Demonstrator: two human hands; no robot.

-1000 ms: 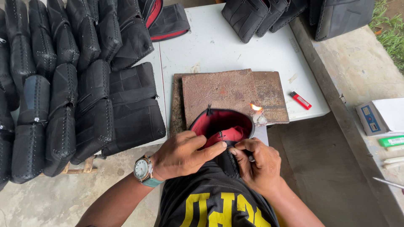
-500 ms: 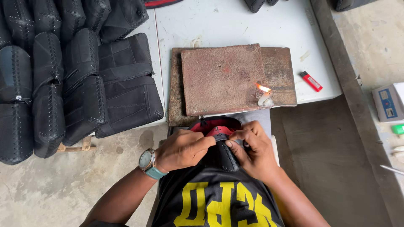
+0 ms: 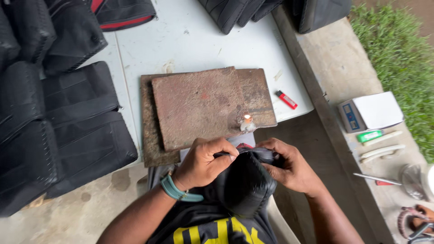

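Black fabric of a pouch (image 3: 246, 183) is gripped at its top edge by both hands, close above the lap. The left hand (image 3: 203, 163) is closed on the left part of that edge, with the fingers curled over it; the right hand (image 3: 291, 166) is clamped on the right part. Just beyond the grip, a small lit candle (image 3: 247, 123) is seen at the near edge of a rusty metal plate (image 3: 199, 106). Further right of the grip, a red lighter (image 3: 286, 100) is laid on the white table (image 3: 190, 40). Stacked black pouches (image 3: 68, 126) are seen well to the left.
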